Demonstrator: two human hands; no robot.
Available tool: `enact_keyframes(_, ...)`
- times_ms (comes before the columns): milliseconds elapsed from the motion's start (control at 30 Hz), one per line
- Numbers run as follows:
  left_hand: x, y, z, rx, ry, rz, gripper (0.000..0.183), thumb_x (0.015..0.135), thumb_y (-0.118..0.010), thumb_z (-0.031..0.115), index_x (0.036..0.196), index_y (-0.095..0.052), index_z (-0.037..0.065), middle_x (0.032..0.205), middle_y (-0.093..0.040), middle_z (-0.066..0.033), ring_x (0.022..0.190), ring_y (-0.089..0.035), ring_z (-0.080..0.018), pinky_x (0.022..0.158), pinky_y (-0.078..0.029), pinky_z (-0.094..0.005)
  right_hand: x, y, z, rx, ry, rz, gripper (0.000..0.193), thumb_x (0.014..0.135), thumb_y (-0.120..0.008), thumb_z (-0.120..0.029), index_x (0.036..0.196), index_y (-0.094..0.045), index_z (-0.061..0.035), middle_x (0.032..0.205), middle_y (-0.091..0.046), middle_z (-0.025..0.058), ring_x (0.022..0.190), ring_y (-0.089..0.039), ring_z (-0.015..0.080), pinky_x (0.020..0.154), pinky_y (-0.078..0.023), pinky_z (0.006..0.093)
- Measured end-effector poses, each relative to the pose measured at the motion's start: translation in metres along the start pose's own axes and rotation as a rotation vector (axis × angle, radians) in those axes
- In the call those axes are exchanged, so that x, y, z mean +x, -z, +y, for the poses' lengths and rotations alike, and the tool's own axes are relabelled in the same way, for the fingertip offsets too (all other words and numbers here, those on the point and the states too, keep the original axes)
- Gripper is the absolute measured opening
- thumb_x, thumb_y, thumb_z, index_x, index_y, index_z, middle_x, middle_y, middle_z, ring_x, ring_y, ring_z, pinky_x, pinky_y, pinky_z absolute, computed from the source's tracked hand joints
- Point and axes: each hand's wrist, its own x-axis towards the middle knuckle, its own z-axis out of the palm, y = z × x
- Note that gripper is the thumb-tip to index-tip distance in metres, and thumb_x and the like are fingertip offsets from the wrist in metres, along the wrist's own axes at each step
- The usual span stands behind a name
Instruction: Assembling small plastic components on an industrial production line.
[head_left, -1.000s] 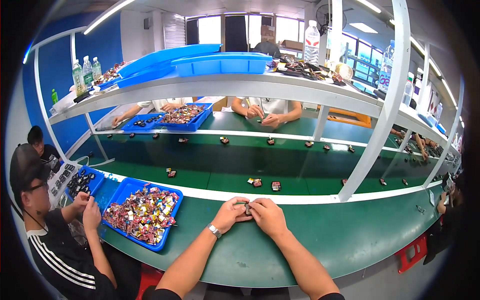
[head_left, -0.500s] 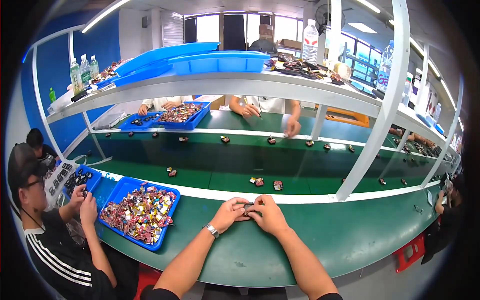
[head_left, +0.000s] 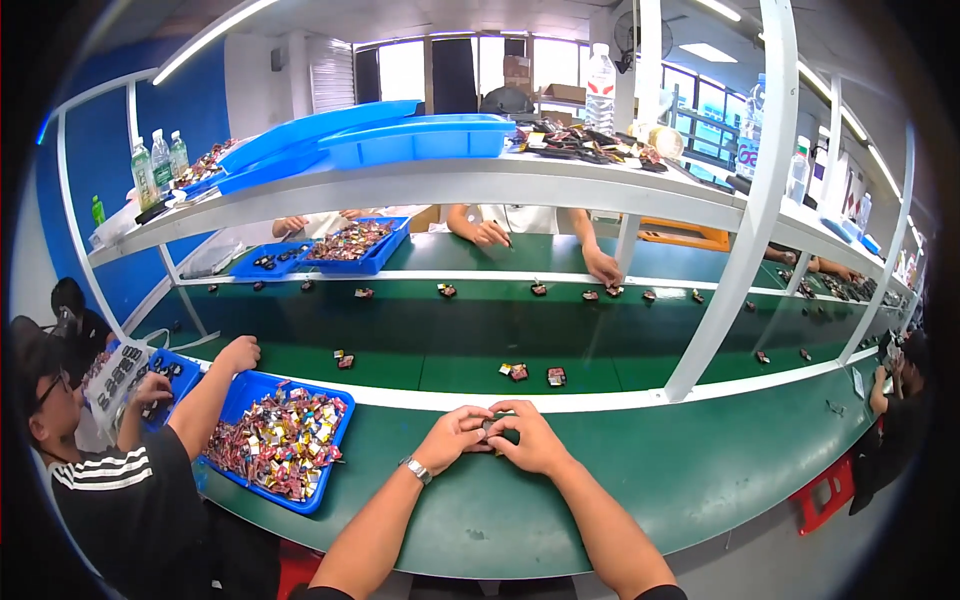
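Both hands meet over the green bench near the white rail. My left hand (head_left: pixel 452 442), with a metal watch on the wrist, pinches one side of a small dark piece (head_left: pixel 487 427). The fingers of my right hand (head_left: pixel 530 440) close on its other side. The piece is mostly hidden by the fingers, so its exact kind cannot be told. To the left stands a blue tray (head_left: pixel 345 425) heaped with small red, white and yellow wired parts (head_left: pixel 275 440).
Past the white rail (head_left: pixel 560 400), a dark green belt (head_left: pixel 470 330) carries several small parts. White posts (head_left: pixel 735 270) hold a shelf (head_left: pixel 450 180) with blue trays and bottles. A co-worker's arm (head_left: pixel 205 400) reaches across at left; another person's hand (head_left: pixel 602 266) is opposite.
The co-worker at left has extended one arm forward past the blue tray toward the belt. The hand opposite has moved right along the belt. My hands stay together on the small dark piece.
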Motion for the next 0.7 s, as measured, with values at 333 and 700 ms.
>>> enact_keyframes(333, 0.001, 0.002, -0.004, -0.073, -0.042, 0.011, 0.030, 0.095, -0.049, 0.000, 0.125, -0.049, 0.003, 0.118, -0.062, -0.0120, 0.106, -0.063, -0.0211, 0.093, -0.054, -0.0360, -0.003, -0.016, -0.001, -0.031, 0.000, 0.192, 0.010, 0.080, -0.070, -0.013, 0.089, -0.072, -0.0080, 0.111, -0.062, 0.0031, 0.110, -0.054, 0.0233, 0.091, -0.048, 0.0353)
enact_keyframes(700, 0.002, 0.005, -0.004, -0.113, -0.058, 0.001, 0.028, 0.096, -0.052, 0.005, 0.124, -0.048, 0.001, 0.118, -0.062, -0.0148, 0.107, -0.063, -0.0241, 0.093, -0.054, -0.0396, -0.003, -0.018, 0.002, 0.043, 0.007, 0.207, 0.012, 0.080, -0.070, -0.011, 0.090, -0.071, -0.0062, 0.114, -0.061, 0.0058, 0.114, -0.053, 0.0257, 0.094, -0.047, 0.0365)
